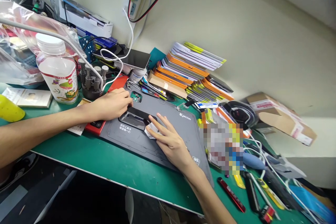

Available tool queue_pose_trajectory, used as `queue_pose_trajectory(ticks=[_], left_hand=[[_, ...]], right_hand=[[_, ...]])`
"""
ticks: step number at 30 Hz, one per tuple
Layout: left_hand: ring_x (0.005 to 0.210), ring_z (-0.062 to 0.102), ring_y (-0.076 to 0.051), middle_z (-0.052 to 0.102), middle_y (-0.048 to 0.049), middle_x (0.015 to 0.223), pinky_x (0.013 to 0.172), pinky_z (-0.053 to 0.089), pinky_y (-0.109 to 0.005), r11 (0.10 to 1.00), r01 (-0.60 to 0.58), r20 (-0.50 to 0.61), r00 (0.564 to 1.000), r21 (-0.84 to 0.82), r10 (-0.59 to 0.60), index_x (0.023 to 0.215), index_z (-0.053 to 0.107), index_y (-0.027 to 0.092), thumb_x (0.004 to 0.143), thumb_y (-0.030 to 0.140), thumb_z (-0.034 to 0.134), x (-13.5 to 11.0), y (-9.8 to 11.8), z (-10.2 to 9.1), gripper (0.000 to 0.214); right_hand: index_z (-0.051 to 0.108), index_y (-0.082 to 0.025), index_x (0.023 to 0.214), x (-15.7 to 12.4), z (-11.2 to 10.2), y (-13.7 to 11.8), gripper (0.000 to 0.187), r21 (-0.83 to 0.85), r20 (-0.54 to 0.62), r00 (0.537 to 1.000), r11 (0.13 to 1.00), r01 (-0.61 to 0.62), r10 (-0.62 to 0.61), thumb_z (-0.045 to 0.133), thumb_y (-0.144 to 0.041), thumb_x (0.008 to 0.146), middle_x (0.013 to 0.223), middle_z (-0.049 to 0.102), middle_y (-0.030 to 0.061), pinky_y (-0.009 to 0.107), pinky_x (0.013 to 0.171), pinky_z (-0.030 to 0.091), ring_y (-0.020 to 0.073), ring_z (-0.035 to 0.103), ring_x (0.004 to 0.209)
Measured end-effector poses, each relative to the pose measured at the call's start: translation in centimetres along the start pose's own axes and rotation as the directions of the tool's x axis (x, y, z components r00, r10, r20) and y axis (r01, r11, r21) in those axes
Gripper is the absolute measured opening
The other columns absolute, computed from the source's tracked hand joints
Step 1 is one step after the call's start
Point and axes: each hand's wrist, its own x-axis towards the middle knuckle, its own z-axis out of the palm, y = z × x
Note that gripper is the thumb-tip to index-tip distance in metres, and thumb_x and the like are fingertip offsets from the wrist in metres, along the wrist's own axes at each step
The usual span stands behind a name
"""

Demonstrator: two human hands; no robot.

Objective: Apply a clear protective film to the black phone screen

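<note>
A smartphone [132, 120] with a dark, glossy face lies on a grey work mat [168, 110]. My left hand [117, 103] is closed at the phone's left end, its curled fingertips on the upper edge and partly hidden. From the right, my right hand [172, 143] reaches over the phone's other end with fingers extended. Beneath those fingers is a crumpled white wipe [150, 131], held against the phone. A black strip [141, 113] shows along the phone's far side. Small metal parts sit in a mat recess [136, 97].
A red device [95, 127] borders the mat on the left, near a jar [59, 73] and a round holder of grey bits [92, 80]. Stacked boxes [183, 64] line the wall. A red pen-like tool [231, 195] and cables lie right on the green table [126, 164].
</note>
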Motion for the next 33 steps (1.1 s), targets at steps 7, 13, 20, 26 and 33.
queue_pose_trajectory(ticks=[7, 13, 20, 26, 33], left_hand=[[0.11, 0.059, -0.023, 0.069, -0.0084, 0.109, 0.098, 0.044, -0.033, 1.0, -0.007, 0.001, 1.0, 0.017, 0.007, 0.111, 0.071, 0.016, 0.105, 0.018, 0.04, -0.1, 0.2, -0.1, 0.031], [0.11, 0.058, -0.023, 0.069, -0.009, 0.109, 0.098, 0.045, -0.034, 1.0, -0.007, -0.008, 1.0, 0.018, 0.007, 0.11, 0.071, 0.017, 0.104, 0.018, 0.041, -0.1, 0.1, 0.0, 0.031], [0.113, 0.058, -0.024, 0.068, -0.0092, 0.112, 0.106, 0.045, -0.038, 1.0, -0.019, 0.019, 1.0, 0.012, 0.019, 0.111, 0.071, 0.017, 0.102, 0.016, 0.04, 0.0, -0.4, -0.2, 0.032], [0.115, 0.058, -0.025, 0.067, -0.0097, 0.115, 0.105, 0.05, -0.042, 0.999, -0.025, 0.026, 0.999, -0.022, 0.025, 0.117, 0.069, 0.019, 0.1, 0.014, 0.036, 0.3, -0.7, -1.2, 0.037], [0.123, 0.057, -0.028, 0.066, -0.0091, 0.124, 0.112, 0.045, -0.05, 0.999, 0.027, 0.152, 0.988, 0.044, -0.034, 0.122, 0.067, 0.022, 0.109, 0.045, 0.038, 1.6, 0.1, -3.2, 0.039]], right_hand=[[0.058, -0.04, 0.15, 0.3, 0.1, -0.1, 0.059, -0.003, 0.0, 1.0, 1.0, 0.024, -0.024, 0.048, -0.006, 0.103, 0.162, 0.05, 0.0016, 0.073, 0.124, 0.034, 0.0294, 0.031, 0.16], [0.053, -0.04, 0.154, 0.6, 0.1, -0.6, 0.065, -0.013, 0.023, 0.999, 0.999, 0.032, -0.032, 0.047, -0.003, 0.101, 0.163, 0.049, 0.0013, 0.073, 0.124, 0.033, 0.0292, 0.03, 0.16], [0.062, -0.031, 0.148, 2.7, 0.5, -1.6, 0.055, -0.076, 0.073, 0.994, 0.994, 0.082, -0.076, 0.048, -0.007, 0.101, 0.164, 0.048, 0.0036, 0.07, 0.127, 0.031, 0.0299, 0.027, 0.161], [0.069, -0.025, 0.138, 5.2, 0.9, -2.2, 0.047, -0.113, -0.016, 0.975, 0.969, 0.218, -0.222, 0.05, -0.007, 0.1, 0.15, 0.065, 0.0041, 0.062, 0.129, 0.035, 0.0269, 0.045, 0.153], [0.078, -0.023, 0.087, 3.5, -4.3, 3.7, 0.035, -0.237, -0.203, 0.979, 0.971, -0.029, -0.02, 0.046, -0.016, 0.1, 0.094, 0.081, 0.0049, 0.047, 0.101, 0.057, 0.022, 0.074, 0.096]])
